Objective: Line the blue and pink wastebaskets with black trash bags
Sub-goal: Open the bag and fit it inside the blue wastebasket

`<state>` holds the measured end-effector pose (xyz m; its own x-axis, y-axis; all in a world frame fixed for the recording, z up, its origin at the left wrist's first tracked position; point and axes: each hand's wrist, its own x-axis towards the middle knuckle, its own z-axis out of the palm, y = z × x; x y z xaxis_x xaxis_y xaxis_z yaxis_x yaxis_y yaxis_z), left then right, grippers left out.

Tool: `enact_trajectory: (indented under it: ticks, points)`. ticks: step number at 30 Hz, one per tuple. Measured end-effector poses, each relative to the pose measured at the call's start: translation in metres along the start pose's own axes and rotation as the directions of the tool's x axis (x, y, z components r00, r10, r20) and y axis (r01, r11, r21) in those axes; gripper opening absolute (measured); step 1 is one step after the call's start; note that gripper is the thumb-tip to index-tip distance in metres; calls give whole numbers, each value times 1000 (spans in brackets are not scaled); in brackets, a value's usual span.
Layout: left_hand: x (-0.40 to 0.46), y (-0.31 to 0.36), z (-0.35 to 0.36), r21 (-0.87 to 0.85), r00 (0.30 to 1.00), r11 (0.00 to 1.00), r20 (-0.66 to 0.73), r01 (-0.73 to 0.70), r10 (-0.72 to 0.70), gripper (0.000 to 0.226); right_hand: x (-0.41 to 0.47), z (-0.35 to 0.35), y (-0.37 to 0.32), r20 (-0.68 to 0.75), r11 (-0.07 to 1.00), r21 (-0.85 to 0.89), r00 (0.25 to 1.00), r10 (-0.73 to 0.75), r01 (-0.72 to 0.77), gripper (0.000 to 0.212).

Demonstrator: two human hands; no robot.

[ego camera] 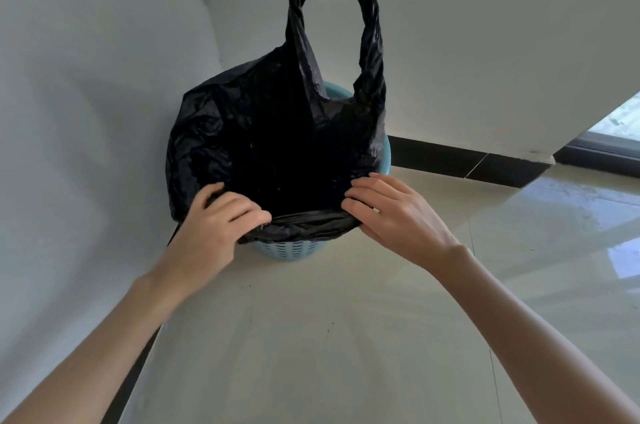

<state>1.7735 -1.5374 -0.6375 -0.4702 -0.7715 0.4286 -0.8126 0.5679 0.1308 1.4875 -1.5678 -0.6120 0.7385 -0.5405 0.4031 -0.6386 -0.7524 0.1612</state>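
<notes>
Gripping crinkled glossy black trash bag, left hand and right hand pinch its rolled edge. Perforated blue wastebasket beneath; looped handle upright.

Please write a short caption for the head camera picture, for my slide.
Both hands, left and right, fold a black trash bag over the blue wastebasket's near rim.

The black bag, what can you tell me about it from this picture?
The black trash bag is thin, crinkled, glossy plastic, opened wide and sitting in the blue wastebasket in a corner of the room. Its near edge is folded over the basket's front rim, where the left hand and right hand grip it. One loop handle stands up at the back, against the wall. The far rim on the right is still bare blue.
</notes>
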Motion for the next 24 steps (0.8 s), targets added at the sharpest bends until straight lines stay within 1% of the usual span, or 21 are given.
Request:
enact_trajectory:
  ticks: [4,7,10,12,13,16,17,18,20,22,24]
  points:
    - [-4,-19,-3,-17,999,999,7,47,-47,41,0,-3,-9,-86,999,-11,996,-32,31,16]
    - [-1,-9,-9,-34,998,997,-4,66,-66,43,-3,-6,-24,-117,1000,-22,993,-18,15,21]
    - [6,27,-13,-118,998,991,-8,-57,57,50,-8,-8,-44,-121,1000,-9,992,23,-25,20]
    - [9,51,-5,-137,990,981,4,-136,138,45,-7,-12,-55,-118,999,1,992,51,-51,16]
    - [10,60,0,-132,989,980,-1,-148,150,41,-6,-16,-59,-128,999,9,991,47,-46,16]
    - [12,68,9,-99,984,982,-91,-163,154,23,2,-32,-67,-198,995,78,979,-45,62,23]
    - [13,67,10,-104,981,980,-114,-171,159,21,6,-36,-66,-196,992,86,978,-76,95,23]
    - [13,66,11,-101,977,977,-122,-186,173,21,11,-40,-64,-157,992,70,983,-96,108,25]
    - [12,62,12,-94,973,973,-115,-211,199,14,18,-43,-53,16,995,-7,995,-95,95,32]
    - [6,56,13,-117,975,970,-97,-213,202,22,21,-44,-38,186,994,-102,982,-28,48,38]
    - [0,46,10,-151,978,968,-88,-200,188,33,15,-46,-25,256,987,-162,966,41,1,40]
